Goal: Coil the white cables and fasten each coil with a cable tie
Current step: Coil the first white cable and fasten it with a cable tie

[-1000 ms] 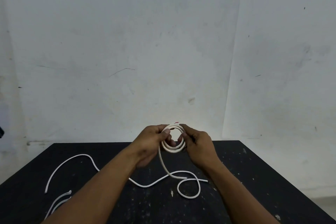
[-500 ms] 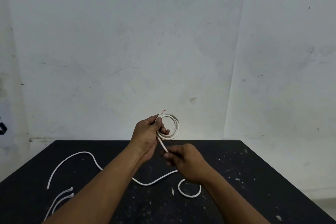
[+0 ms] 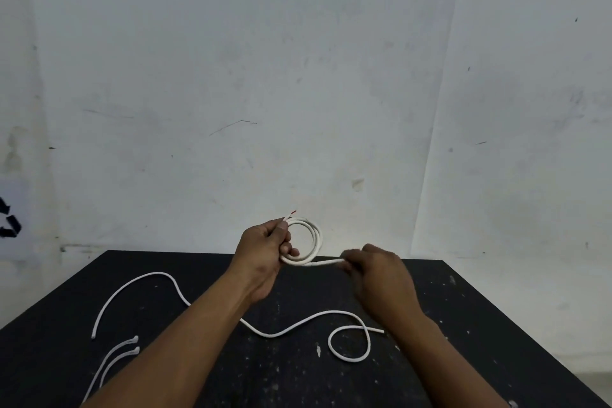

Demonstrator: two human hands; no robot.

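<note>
While left hand (image 3: 265, 253) clamps coil (image 3: 309, 243), right hand (image 3: 381, 272) pinches cable tail (image 3: 326, 263) beside it.

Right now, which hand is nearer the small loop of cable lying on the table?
Right. The right hand is just above the small loop; the left hand is farther left, holding the coil.

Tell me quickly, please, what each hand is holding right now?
Left hand: closed on the coil, held above the table.
Right hand: closed, pinching the cable's free end.
</note>
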